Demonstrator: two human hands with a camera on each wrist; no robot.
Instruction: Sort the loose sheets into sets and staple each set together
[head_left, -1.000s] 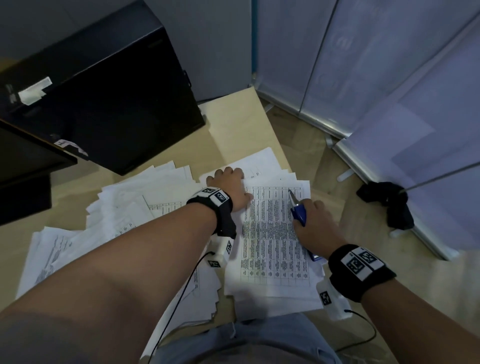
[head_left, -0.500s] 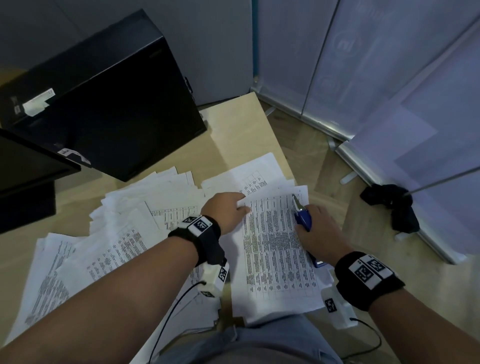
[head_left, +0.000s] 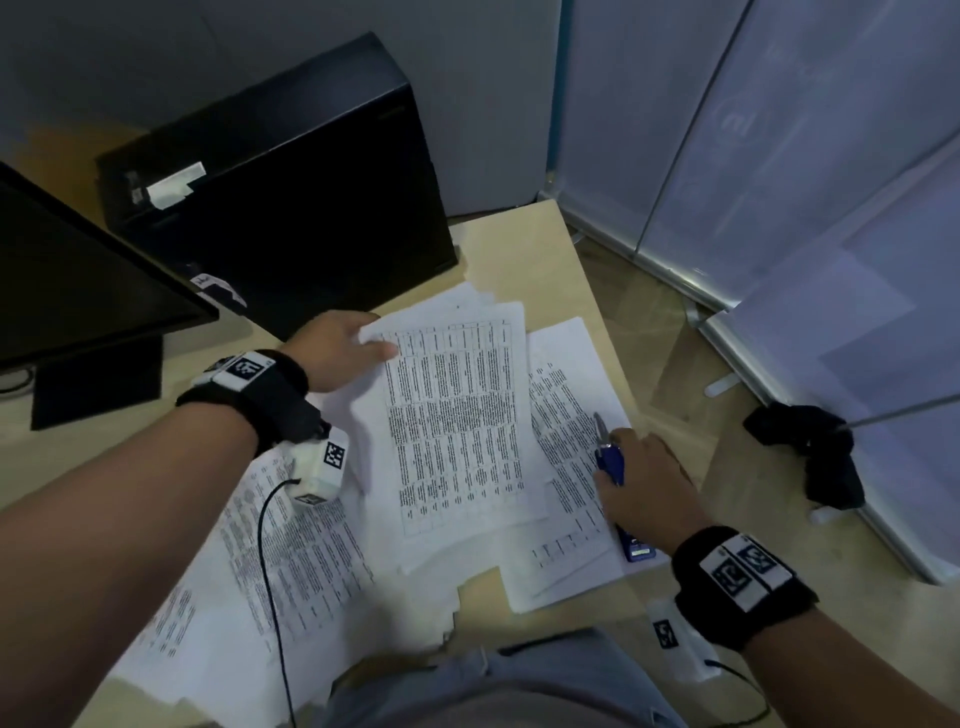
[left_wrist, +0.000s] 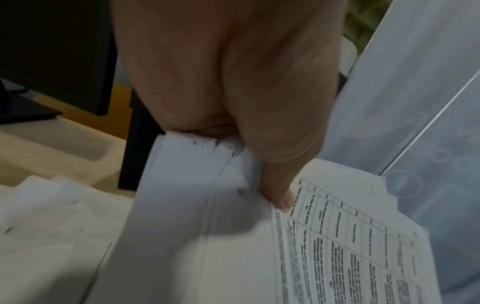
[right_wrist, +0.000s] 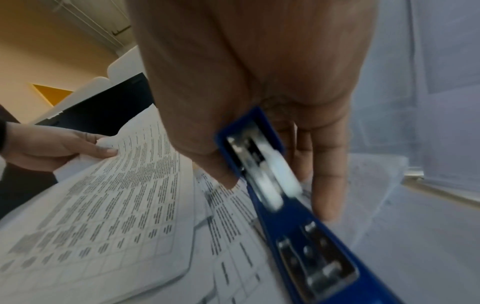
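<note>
1. The left hand (head_left: 340, 353) pinches the far left corner of a set (head_left: 457, 415) of printed sheets, thumb on top and fingers (right_wrist: 102, 151) curled under the corner; the left wrist view shows the thumb (left_wrist: 279, 191) pressing on the top sheet next to what looks like a staple.
2. The set is lifted at that corner and lies tilted over other paper, its near edge resting on the sheets below.
3. The right hand (head_left: 641, 483) holds a blue stapler (head_left: 613, 462) between the thumb and the fingers (right_wrist: 330, 174), which lie fairly straight along its side; the stapler's metal nose points away from the person.
4. Hand and stapler rest on a second pile (head_left: 566, 457) of printed sheets just right of the set, near the right edge of the tabletop (head_left: 524, 249).
5. More loose sheets (head_left: 270, 571) spread over the near left part of the tabletop, under the left forearm.
6. A black box (head_left: 291, 171) stands at the back, and a dark monitor (head_left: 72, 280) at the far left.
7. A black cloth (head_left: 810, 447) lies on the floor to the right, by pale panels (head_left: 779, 156).
</note>
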